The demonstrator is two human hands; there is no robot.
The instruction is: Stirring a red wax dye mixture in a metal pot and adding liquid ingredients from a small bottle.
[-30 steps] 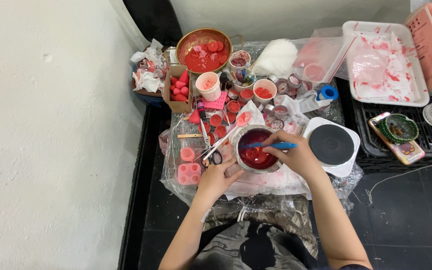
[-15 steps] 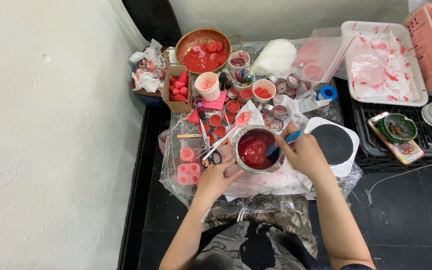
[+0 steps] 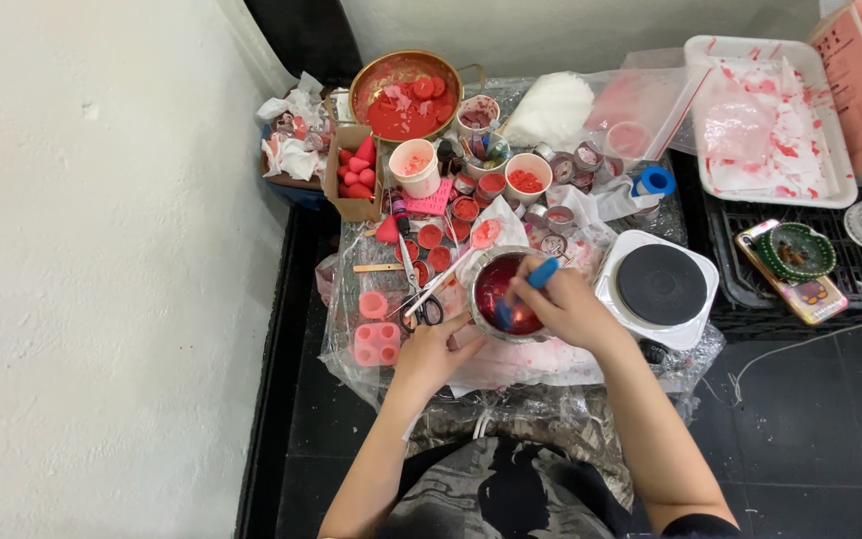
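Your right hand (image 3: 566, 307) is gripping a blue tool (image 3: 526, 289) — tip hidden in the red-filled metal bowl (image 3: 504, 295); your left hand (image 3: 433, 351) is steadying the bowl's side — fingers partly hidden.

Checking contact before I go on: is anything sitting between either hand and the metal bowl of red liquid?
Nothing visible does. The right hand holds a blue tool dipped straight into the metal bowl, and the left hand rests at the bowl's near-left rim. The scissors lie just left of it.
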